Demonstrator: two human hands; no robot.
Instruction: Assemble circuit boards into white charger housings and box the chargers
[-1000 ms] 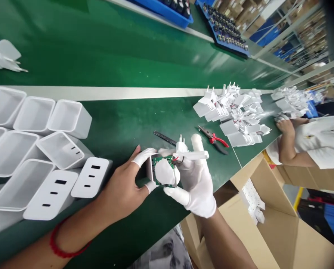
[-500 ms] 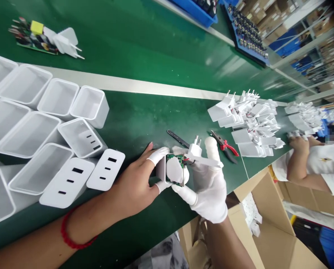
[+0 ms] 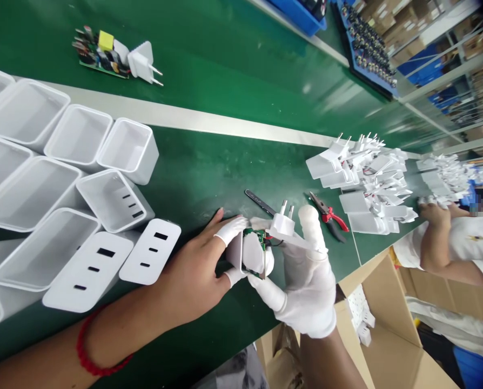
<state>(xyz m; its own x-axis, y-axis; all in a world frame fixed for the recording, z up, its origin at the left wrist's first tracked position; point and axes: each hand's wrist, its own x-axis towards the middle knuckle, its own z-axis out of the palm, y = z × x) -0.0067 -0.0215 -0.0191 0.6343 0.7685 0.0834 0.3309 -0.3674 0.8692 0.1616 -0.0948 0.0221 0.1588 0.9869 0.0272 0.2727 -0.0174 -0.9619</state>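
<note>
My left hand [image 3: 203, 265], with white finger cots on thumb and finger, grips a white charger housing [image 3: 235, 252] lying on its side. In my white-gloved right hand [image 3: 302, 286] is a charger circuit board [image 3: 261, 237], held at the housing's open end with part of it inside. A pale grey pad covers much of the board. By short wires the board connects to a white plug cap [image 3: 282, 224] with two pins pointing up, resting along my right fingers. Tweezers [image 3: 260, 202] lie just behind my hands, and red-and-black pliers [image 3: 328, 216] lie to the right.
Open white housings [image 3: 115, 200] stand in rows at left. A loose board with plug [image 3: 112, 56] lies at the back. Plug caps [image 3: 363, 183] are piled at right. A cardboard box [image 3: 391, 308] stands below the bench edge, and a co-worker's arm [image 3: 436, 237] is beyond.
My view has shifted slightly, so the loose board appears further right. Both hands keep hold of the housing and board, whose relative position has barely altered.
</note>
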